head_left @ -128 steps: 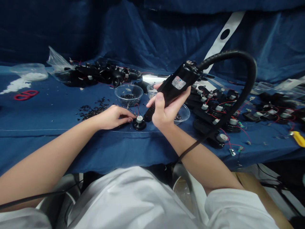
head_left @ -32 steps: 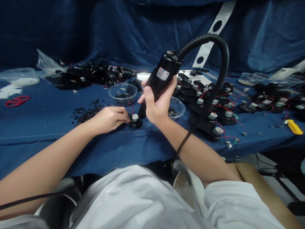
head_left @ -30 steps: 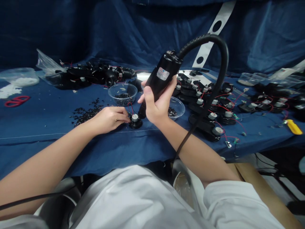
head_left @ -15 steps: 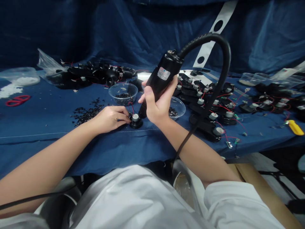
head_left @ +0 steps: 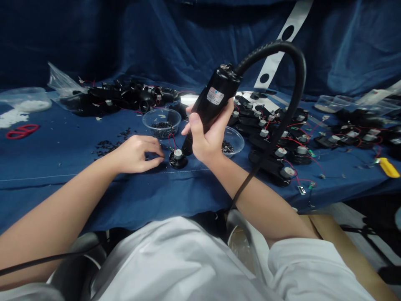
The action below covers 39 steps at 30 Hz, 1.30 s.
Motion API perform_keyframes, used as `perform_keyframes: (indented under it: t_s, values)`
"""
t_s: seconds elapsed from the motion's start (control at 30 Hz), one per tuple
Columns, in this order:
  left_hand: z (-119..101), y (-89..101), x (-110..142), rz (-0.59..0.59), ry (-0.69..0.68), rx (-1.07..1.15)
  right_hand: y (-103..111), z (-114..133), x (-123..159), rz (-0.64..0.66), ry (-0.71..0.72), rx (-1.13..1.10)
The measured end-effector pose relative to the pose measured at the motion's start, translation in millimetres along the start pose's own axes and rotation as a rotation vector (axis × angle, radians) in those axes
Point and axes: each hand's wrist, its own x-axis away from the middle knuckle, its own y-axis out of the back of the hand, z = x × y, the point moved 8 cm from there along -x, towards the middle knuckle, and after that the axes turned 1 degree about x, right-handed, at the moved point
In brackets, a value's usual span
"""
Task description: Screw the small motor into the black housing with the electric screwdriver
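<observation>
My right hand [head_left: 203, 140] grips a black electric screwdriver [head_left: 216, 95], which has a thick, curved black hose rising from its top end. Its lower tip sits beside a small motor unit [head_left: 178, 158], a silver motor on a round black base with red and black wires. My left hand [head_left: 136, 154] rests on the cloth just left of that unit, not touching it, with fingers curled. Whether those fingers pinch something small is hidden.
The blue cloth table [head_left: 62, 167] carries two clear bowls of black screws [head_left: 161, 123] [head_left: 233, 142], loose screws [head_left: 106, 146], and rows of wired black units [head_left: 266, 142]. Black parts [head_left: 125, 96] lie behind, with red scissors [head_left: 21, 131] left and a yellow tool [head_left: 387, 167] right.
My left hand has lifted off the motor unit and moved left. The screwdriver stays in my right hand, in nearly the same place.
</observation>
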Motion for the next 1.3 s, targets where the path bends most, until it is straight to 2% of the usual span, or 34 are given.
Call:
perform_keyframes:
  t_s: [0.2, 0.37, 0.5, 0.6, 0.73, 0.87, 1.0, 1.3]
  values:
    - [8, -14.7, 1, 0.028, 0.061, -0.004, 0, -1, 0, -0.002, -0.021, -0.026]
    - [8, -29.7, 1, 0.116, 0.072, -0.038, 2, 5, -2, -0.015, 0.013, 0.026]
    - [5, -33.8, 0, 0.120, 0.055, -0.093, 5, 6, -2, -0.041, -0.046, -0.041]
    - [3, -33.4, -2, 0.085, 0.030, -0.140, 4, 4, -3, -0.007, -0.093, -0.057]
    - [-3, -34.6, -4, 0.066, -0.021, -0.112, 4, -10, -10, 0.042, -0.214, -0.066]
    - [-8, -39.6, -4, 0.106, -0.032, -0.018, 6, -27, -19, 0.103, -0.298, -0.124]
    - [-11, -44.2, -5, 0.148, 0.005, 0.007, 5, -32, -23, 0.185, -0.267, -0.074]
    - [-6, -39.7, -4, 0.101, 0.003, 0.091, 3, -29, -21, 0.163, -0.197, -0.083]
